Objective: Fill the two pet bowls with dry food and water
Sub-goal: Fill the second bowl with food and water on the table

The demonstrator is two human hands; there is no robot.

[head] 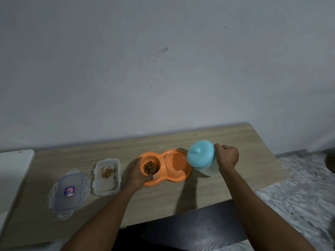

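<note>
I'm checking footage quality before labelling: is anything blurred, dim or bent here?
Head view: dim light; floor at right smeared by motion blur; table edge bowed by the wide lens; jug casts a soft shadow towards the camera; dry food in the orange dish is sharp.

Dim indoors, cool grey cast, slightly grainy. A faint sheen on the clear lid (pixel 68 191), label on it unreadable. Light from above and ahead, judging by shadows: a long soft one from the blue-topped jug (pixel 201 155) falling across the table (pixel 235 178) toward the near edge, and a smaller one just left of the left hand (pixel 136 175) at the orange double bowl (pixel 178 175). Flat, even light on the wall (pixel 163 60). Centre reasonably sharp. At right, the floor (pixel 308 196) smeared and blurred. Wide-angle bowing along the table's back edge, with forearms stretched at the bottom.
</note>
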